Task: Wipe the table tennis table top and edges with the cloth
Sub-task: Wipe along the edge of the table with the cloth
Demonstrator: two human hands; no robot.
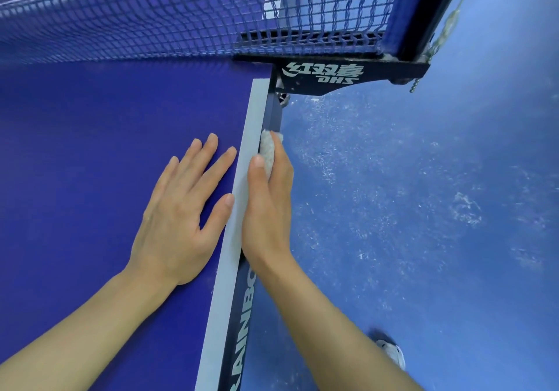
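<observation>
Blue-violet bench (75, 148) surface, one in view, takes up the left half of the frame as far as the net. One blue floor (423, 209) fills the right half and is marked with pale scuffs throughout.

One dark blue net (151, 21) spans the top of the frame, with a white tape along its upper edge. One black net clamp (348, 74), printed with white characters and the letters "DHS", grips the bench corner at the net line. A beaded cord (444, 33) hangs beside its post.

One white border line (239, 209) runs along the right margin of the bench top. Below it is one dark side edge (245, 315) carrying pale lettering that reads "RAINBO", the rest being cut off.

Two bare hands are recorded.
- The left hand (178, 218) lies flat on the bench top, fingers straight and spread, holding nothing. Its thumb tip is at the white line.
- The right hand (267, 209) is over the side of the bench, fingers wrapped round the cloth. Its thumb rests on the white line.

One shoe (391, 350), pale with a dark top, stands on the floor at lower right.

One cloth (267, 148), off-white and fluffy, is bunched in the right hand and pressed against the side edge, a little short of the net clamp. Only its upper end shows beyond the fingers.
</observation>
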